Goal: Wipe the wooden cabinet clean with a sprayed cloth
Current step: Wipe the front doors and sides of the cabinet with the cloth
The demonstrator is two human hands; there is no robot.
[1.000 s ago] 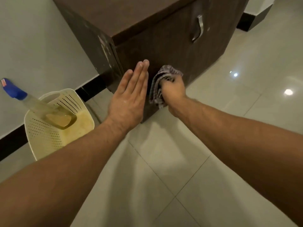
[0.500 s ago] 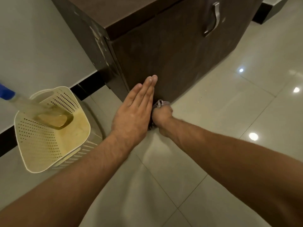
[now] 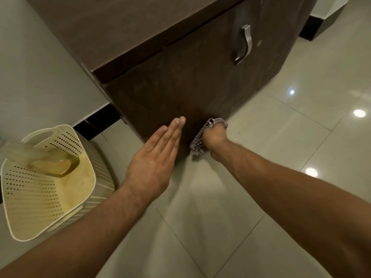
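Observation:
The dark brown wooden cabinet stands on the tiled floor with a metal handle on its front. My right hand is closed on a grey checked cloth and presses it against the bottom edge of the cabinet front, near the floor. My left hand is flat with fingers straight and together, held edge-on just left of the cloth in front of the cabinet's lower corner. It holds nothing.
A cream perforated plastic basket stands on the floor at the left, with a blurred spray bottle of yellowish liquid leaning in it. A white wall with black skirting runs behind. Glossy floor tiles spread to the right.
My right hand has carried the cloth down the cabinet front from mid-height to the bottom edge, then slightly right. My left hand stayed flat beside it. The view shifted downward.

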